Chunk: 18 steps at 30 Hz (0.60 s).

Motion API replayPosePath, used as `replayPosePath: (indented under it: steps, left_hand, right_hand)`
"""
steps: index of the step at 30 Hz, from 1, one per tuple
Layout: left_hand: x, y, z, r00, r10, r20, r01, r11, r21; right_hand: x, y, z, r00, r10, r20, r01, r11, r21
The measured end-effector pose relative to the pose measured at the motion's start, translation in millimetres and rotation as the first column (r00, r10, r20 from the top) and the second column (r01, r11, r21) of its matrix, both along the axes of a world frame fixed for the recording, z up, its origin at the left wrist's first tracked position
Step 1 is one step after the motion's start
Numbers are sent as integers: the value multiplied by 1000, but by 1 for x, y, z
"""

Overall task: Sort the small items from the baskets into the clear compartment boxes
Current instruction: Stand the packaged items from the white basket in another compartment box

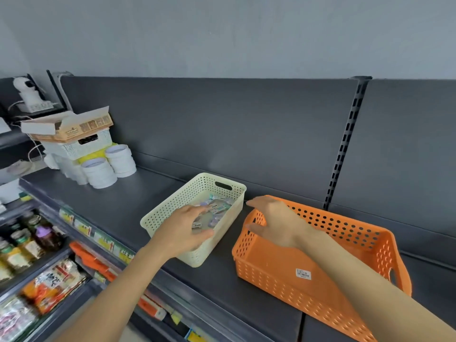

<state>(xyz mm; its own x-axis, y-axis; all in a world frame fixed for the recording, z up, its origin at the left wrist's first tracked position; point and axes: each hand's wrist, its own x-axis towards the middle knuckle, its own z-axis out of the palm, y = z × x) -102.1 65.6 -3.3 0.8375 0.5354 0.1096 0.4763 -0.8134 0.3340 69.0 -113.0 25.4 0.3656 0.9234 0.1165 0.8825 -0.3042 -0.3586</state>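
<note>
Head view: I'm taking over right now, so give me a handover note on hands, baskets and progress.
Left hand: open, reaching into the cream basket over the small packets.
Right hand: open, spread over the orange basket's left end.
Both baskets sit side by side on the dark shelf; the orange one looks empty.
Done: nothing visibly sorted. Left: all packets; no clear compartment boxes in view.
</note>
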Motion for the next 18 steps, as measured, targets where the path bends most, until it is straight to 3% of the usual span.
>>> replayPosePath:
  steps: [6,14,18]
  left_hand:
    - [6,47,-13,997,43,-61,-44,999,-7]
    - [35,96,-25,968,-67,-244,47,995,-87]
    - [51,113,-32,937,-124,-328,115,992,-48]
  right_hand:
    - [1,40,-3,999,18,-28,-17,1000,17]
    - [-5,93,-7,995,-79,-56,80,996,23]
    - [-3,110,-11,988,-147,-54,148,989,11]
